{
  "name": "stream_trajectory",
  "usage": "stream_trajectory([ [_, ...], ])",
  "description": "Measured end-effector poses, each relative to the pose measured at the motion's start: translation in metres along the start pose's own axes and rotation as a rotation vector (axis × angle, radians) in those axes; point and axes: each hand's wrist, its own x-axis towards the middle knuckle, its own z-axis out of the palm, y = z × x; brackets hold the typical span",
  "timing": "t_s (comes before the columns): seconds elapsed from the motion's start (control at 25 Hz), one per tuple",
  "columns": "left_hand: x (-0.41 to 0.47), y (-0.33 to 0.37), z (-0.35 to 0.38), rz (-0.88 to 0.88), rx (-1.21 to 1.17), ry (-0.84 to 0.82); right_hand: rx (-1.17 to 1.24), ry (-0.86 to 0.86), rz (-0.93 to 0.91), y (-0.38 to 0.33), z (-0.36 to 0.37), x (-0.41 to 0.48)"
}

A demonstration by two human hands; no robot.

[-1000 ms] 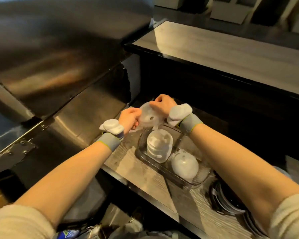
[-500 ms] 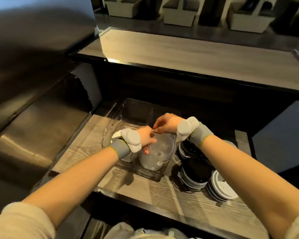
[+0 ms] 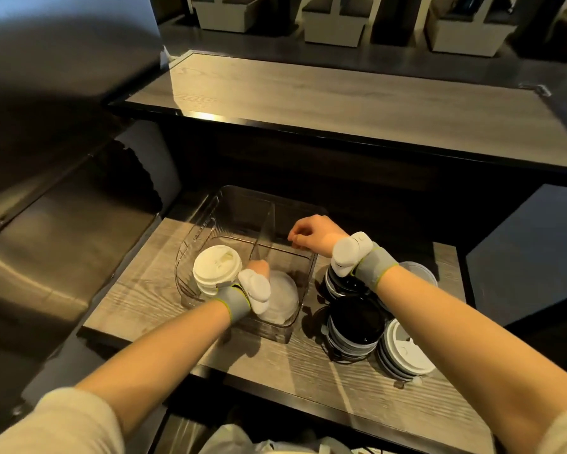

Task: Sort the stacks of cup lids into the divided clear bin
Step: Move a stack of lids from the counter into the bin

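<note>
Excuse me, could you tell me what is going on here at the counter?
A person is sorting cup lids into a divided clear bin on a wooden shelf. A white lid stack stands in the bin's left compartment. The left hand reaches down into the right compartment, on a stack of clear lids. The right hand rests at the bin's far rim, seemingly empty. Outside to the right, black lid stacks and a white-topped stack are not yet sorted.

dim warm light, counter glare, blurred edges
</note>
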Motion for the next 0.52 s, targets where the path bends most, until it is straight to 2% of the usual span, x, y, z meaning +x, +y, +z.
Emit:
stream_trajectory([
  [0.12, -0.003, 0.007, -0.001, -0.094, -0.105, -0.081, 0.010, 0.053, -0.017, 0.007, -0.005, -0.002],
  [0.2, -0.010, 0.012, -0.011, -0.121, -0.295, -0.081, 0.056, 0.101, -0.019, 0.013, -0.013, -0.005],
  [0.36, -0.009, 0.022, -0.024, -0.001, -0.252, -0.220, 0.092, 0.191, 0.039, 0.032, -0.032, -0.010],
  [0.4, -0.008, 0.028, -0.029, -0.030, -0.261, -0.222, 0.087, 0.209, 0.067, 0.038, -0.038, -0.012],
  [0.52, -0.009, 0.060, -0.051, 0.035, -0.231, -0.113, 0.060, 0.245, 0.217, 0.059, -0.058, -0.017],
])
